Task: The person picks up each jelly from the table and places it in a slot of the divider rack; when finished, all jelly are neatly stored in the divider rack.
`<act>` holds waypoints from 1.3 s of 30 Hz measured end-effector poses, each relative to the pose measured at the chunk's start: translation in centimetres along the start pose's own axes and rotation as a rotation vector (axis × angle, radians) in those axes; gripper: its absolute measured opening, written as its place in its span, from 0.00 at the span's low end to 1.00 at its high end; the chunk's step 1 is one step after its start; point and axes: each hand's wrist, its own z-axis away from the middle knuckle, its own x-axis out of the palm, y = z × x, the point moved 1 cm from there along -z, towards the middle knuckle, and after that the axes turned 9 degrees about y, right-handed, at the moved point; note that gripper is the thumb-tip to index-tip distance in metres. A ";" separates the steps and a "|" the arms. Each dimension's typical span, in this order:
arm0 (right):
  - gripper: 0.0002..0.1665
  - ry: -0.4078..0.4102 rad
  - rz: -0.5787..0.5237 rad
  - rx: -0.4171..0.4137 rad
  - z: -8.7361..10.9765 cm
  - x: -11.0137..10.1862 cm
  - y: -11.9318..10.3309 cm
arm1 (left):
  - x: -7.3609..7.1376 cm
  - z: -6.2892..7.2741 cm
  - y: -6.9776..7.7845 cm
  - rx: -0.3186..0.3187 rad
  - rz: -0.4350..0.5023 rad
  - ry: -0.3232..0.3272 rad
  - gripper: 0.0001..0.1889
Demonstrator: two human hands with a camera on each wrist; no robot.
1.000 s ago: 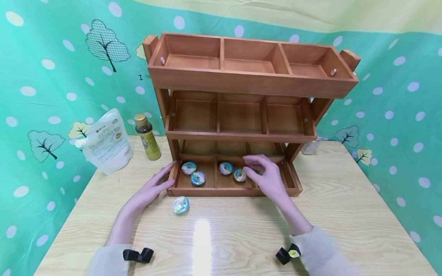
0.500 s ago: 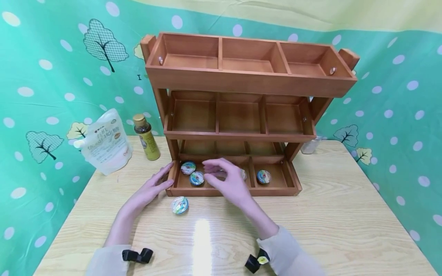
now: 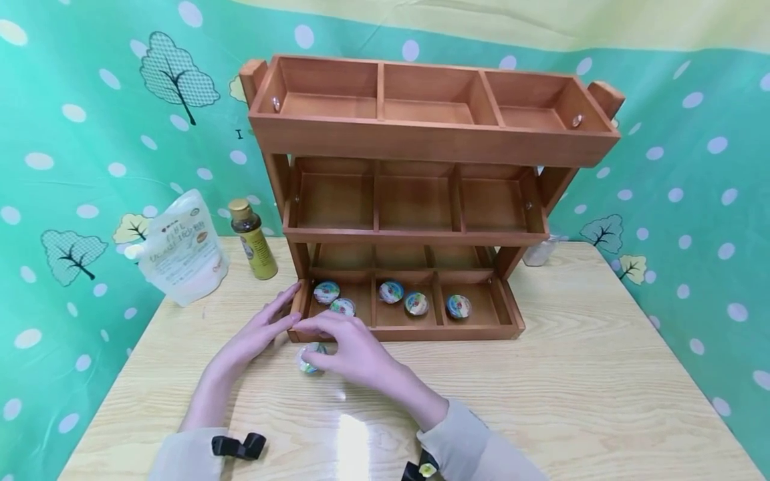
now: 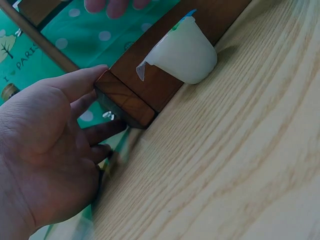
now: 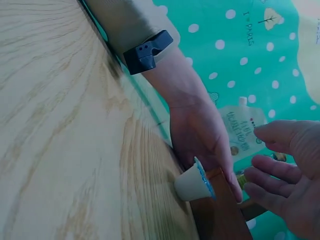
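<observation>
A small white jelly cup (image 4: 187, 55) with a blue-patterned foil lid stands on the table before the front left corner of a brown wooden three-tier shelf (image 3: 433, 143). My right hand (image 3: 357, 351) is over it, fingers spread; its thumb overlaps the cup in the head view, while the right wrist view shows a gap between them. My left hand (image 3: 259, 334) rests against the left end of the bottom tray (image 3: 409, 334), thumb at the front corner. In that tray, similar cups lie lid up: two left, two in the middle compartment (image 3: 416, 304), one on the right (image 3: 458, 306).
Behind my left hand stand a white spouted pouch (image 3: 183, 250) and a dark bottle (image 3: 254, 240) with a yellow label. A clear container (image 3: 539, 252) sits behind the shelf's right side. A patterned green curtain (image 3: 674, 167) hangs around the table.
My right hand has moved left from the right compartment, past the middle one, down to the cup on the table. The cup in the right compartment is uncovered. My left hand has stayed in place.
</observation>
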 end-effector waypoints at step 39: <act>0.33 -0.189 0.178 0.009 0.1 1.7 2.3 | 0.0 -0.2 0.0 -0.012 -0.007 0.000 0.36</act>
